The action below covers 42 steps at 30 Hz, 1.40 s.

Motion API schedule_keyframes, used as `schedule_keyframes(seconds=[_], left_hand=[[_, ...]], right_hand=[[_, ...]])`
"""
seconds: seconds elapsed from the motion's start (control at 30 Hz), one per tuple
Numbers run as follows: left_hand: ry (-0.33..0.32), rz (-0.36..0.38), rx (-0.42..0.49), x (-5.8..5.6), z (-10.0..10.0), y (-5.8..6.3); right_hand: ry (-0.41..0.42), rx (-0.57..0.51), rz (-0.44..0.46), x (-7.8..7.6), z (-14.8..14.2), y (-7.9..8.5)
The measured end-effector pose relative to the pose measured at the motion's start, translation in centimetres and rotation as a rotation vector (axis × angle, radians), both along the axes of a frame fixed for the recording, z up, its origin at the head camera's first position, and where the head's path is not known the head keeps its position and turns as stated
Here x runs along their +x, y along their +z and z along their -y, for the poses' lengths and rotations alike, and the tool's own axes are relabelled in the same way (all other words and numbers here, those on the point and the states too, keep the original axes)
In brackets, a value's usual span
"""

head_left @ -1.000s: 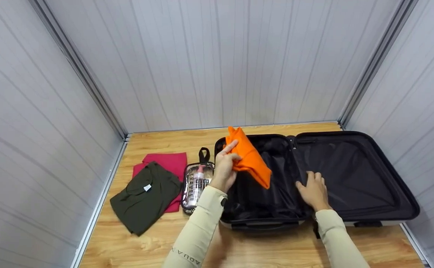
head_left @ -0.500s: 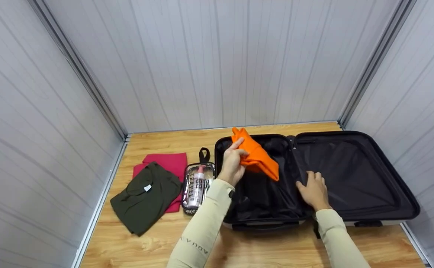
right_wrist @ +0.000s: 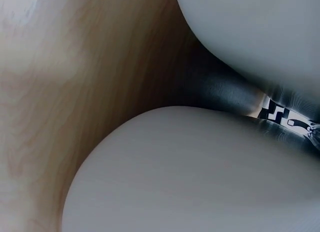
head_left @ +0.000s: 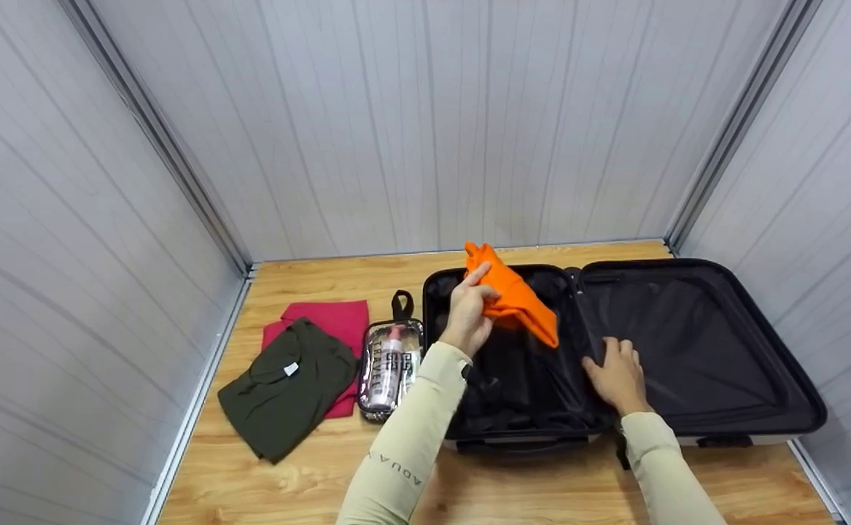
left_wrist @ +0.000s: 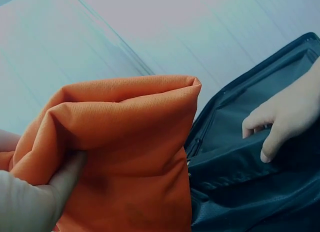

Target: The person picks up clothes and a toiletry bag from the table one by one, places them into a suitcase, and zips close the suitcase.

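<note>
My left hand [head_left: 469, 313] pinches a folded orange garment [head_left: 518, 297] over the left half of the open black suitcase [head_left: 523, 386]. In the left wrist view the thumb lies on the near face of the orange cloth, and the fingers are mostly hidden. The garment slants down to the right. My right hand [head_left: 618, 375] holds the suitcase's middle edge, where the two halves meet. Seen from the left wrist, the right thumb [left_wrist: 270, 147] is on the near side of the dark fabric ridge and the fingers bend over the far side.
Left of the suitcase stands a clear toiletry pouch [head_left: 389, 372] with a pink-capped bottle inside. Further left, a dark green shirt [head_left: 286, 390] overlaps a red garment [head_left: 341, 317] on the wood floor [head_left: 308, 485]. Pale panel walls [head_left: 432, 131] enclose three sides.
My left hand has carried the orange garment rightward and slightly away from me over the suitcase. The right hand stays at the middle edge, and the other things have not moved.
</note>
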<state>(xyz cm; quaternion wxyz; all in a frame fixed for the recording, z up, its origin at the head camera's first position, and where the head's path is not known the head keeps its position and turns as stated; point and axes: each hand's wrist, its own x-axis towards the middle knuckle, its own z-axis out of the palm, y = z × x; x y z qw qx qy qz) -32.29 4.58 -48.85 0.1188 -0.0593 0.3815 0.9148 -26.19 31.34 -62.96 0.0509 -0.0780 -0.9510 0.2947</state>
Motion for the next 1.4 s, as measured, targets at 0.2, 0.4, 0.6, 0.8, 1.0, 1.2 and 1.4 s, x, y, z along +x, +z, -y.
schedule_keyframes(seconds=[0.2,0.4,0.6,0.8,1.0,1.2,1.4], left_hand=[[0.002,-0.016,0.033,-0.7,-0.7,-0.1],[-0.005,-0.034,0.067,-1.5,-1.2,-0.8],[-0.002,-0.032,0.1,-1.7,-1.5,-1.5],[0.004,-0.041,0.14,-1.9,-1.8,-2.4],[0.008,-0.024,0.166,-1.6,-1.9,-3.7],[0.04,-0.005,0.153,-1.0,-1.4,-5.0],[0.074,0.01,0.157,-0.3,-0.7,-6.2]], right_hand=[[-0.004,-0.003,-0.003,0.0,-0.2,0.0],[-0.004,-0.009,0.018,-0.1,-0.4,0.2],[-0.013,-0.012,0.023,-0.2,-0.2,0.0],[-0.011,-0.017,0.029,-0.1,-0.2,0.1],[-0.016,-0.016,0.018,0.0,-0.1,0.0],[-0.018,-0.024,0.017,0.0,0.1,-0.2],[-0.019,-0.018,0.01,0.0,0.2,-0.1]])
